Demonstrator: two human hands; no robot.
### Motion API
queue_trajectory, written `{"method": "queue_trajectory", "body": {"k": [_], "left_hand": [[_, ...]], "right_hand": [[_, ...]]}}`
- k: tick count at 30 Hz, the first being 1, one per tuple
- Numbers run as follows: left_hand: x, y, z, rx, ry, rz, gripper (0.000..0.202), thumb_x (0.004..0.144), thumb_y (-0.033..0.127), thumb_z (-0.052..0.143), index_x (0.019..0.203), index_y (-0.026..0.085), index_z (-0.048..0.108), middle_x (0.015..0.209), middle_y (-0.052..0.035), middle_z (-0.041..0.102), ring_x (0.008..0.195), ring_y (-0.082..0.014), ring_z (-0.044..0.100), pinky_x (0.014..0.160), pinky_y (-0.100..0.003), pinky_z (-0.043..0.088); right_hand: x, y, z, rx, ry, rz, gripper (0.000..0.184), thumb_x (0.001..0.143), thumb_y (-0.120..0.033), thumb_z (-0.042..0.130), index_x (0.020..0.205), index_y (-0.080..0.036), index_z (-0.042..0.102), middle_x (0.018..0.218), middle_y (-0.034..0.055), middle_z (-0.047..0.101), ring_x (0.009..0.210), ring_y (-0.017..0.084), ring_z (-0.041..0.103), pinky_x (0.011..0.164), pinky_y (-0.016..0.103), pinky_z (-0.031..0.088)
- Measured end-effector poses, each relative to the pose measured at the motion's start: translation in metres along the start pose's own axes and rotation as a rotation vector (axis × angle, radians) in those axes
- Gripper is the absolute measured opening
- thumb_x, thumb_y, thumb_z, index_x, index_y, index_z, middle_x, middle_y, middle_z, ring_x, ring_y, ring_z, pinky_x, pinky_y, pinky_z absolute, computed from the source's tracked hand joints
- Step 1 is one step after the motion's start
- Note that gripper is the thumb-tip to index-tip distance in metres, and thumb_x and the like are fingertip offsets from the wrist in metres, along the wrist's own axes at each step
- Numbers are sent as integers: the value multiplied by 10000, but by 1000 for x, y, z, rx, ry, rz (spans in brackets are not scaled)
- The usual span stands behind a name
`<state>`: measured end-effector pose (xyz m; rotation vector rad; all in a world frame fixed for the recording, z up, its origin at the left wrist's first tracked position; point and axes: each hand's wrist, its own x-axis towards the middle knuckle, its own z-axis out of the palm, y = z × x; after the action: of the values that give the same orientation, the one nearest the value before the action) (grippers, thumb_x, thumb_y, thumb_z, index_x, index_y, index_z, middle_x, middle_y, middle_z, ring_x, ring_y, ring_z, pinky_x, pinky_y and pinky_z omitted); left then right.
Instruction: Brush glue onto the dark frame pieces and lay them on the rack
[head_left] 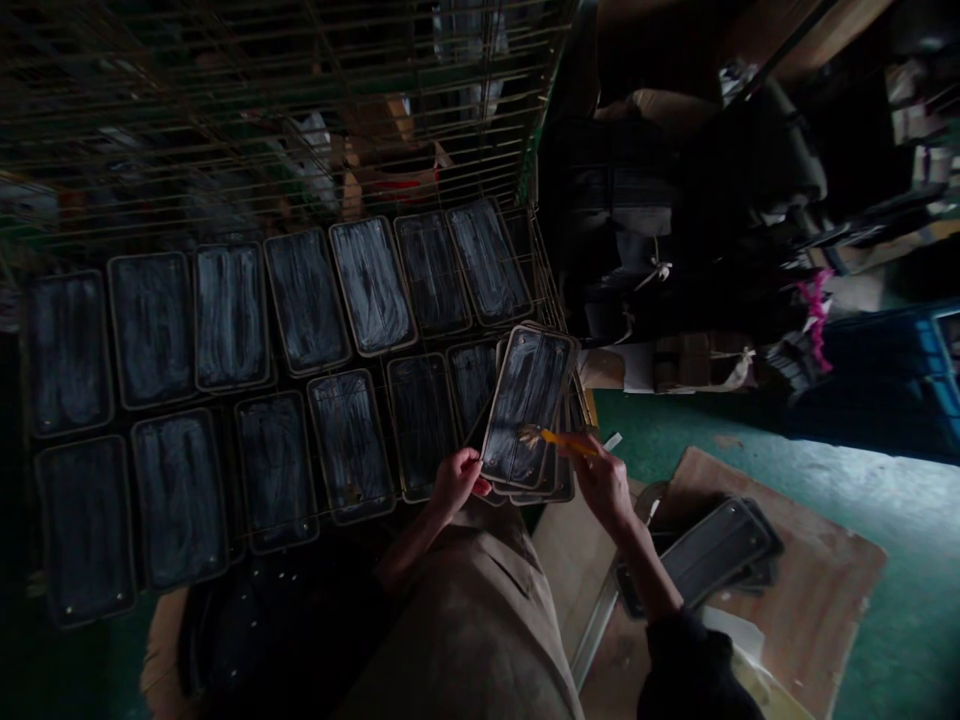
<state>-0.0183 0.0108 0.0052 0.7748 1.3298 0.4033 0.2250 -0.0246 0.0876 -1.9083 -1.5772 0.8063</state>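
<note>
From the head view, we pinch the lower left corner of the dark tray in our left hand and hold a yellow-handled brush at its face in our right hand, and because it lies askew atop other trays, hard strokes might slide it off.
</note>
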Motion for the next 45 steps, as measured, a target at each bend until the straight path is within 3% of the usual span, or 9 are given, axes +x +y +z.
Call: {"method": "queue_trajectory", "body": {"k": [8, 14, 17, 22, 25, 31, 35, 42, 45], "left_hand": [[5, -9, 1, -18, -10, 41, 195, 795, 336, 586, 881, 165, 544, 567, 28, 638, 471, -171, 671, 434, -222, 516], [7, -13, 1, -52, -2, 4, 201, 777, 331, 597, 879, 163, 552, 541, 27, 637, 482, -197, 685, 443, -243, 536], [6, -13, 0, -85, -11, 26, 242, 759, 360, 626, 878, 161, 556, 559, 30, 634, 483, -196, 685, 448, -250, 545], [4, -10, -1, -88, -25, 32, 274, 751, 393, 641, 867, 162, 551, 553, 29, 624, 480, -192, 681, 451, -253, 547], [4, -9, -2, -66, -24, 36, 246, 768, 375, 616, 872, 163, 547, 548, 24, 631, 487, -193, 682, 453, -253, 544], [2, -2, -2, -30, -19, -6, 170, 802, 297, 571, 891, 153, 563, 530, 18, 643, 486, -180, 682, 457, -221, 525], [0, 4, -3, -37, -3, -11, 162, 803, 288, 580, 888, 151, 577, 552, 22, 649, 480, -164, 679, 451, -200, 509], [2, 1, -3, -74, -34, 4, 191, 797, 330, 606, 861, 159, 549, 582, 20, 647, 478, -165, 671, 465, -229, 529], [2, 3, -4, -39, -21, -2, 156, 814, 301, 586, 871, 156, 570, 607, 19, 648, 491, -158, 674, 474, -225, 535]], "right_hand": [[61, 3, -6, -215, 238, -146, 263, 985, -261, 433, 1156, -207, 625, 997, 67, 660, 866, 191, 632, 755, 295, 481], [2, -20, 16, -269, -60, -169, 282, 987, -225, 394, 1176, -196, 601, 921, 66, 650, 781, 192, 602, 698, 299, 463], [-4, -34, 13, -148, -137, -139, 241, 990, -245, 423, 1145, -216, 605, 900, 41, 654, 743, 160, 615, 656, 259, 463], [68, -30, 0, -123, 190, -122, 245, 988, -292, 448, 1148, -217, 619, 998, 55, 668, 859, 181, 644, 764, 283, 486], [96, -20, 9, -194, 222, -153, 261, 989, -303, 439, 1132, -201, 631, 991, 67, 669, 853, 193, 641, 755, 292, 483], [26, -27, 40, -182, -79, -155, 283, 977, -216, 401, 1187, -206, 590, 958, 74, 649, 838, 207, 624, 727, 317, 487], [-20, -43, 38, -33, -236, -98, 258, 984, -232, 411, 1170, -222, 589, 941, 57, 652, 799, 182, 626, 697, 296, 497], [32, -38, 23, 11, 131, -41, 233, 983, -309, 448, 1118, -214, 612, 998, 72, 671, 900, 190, 654, 786, 302, 513], [40, -30, 34, -27, 130, -87, 246, 987, -309, 434, 1108, -205, 622, 966, 69, 662, 867, 187, 650, 761, 299, 512]]}}
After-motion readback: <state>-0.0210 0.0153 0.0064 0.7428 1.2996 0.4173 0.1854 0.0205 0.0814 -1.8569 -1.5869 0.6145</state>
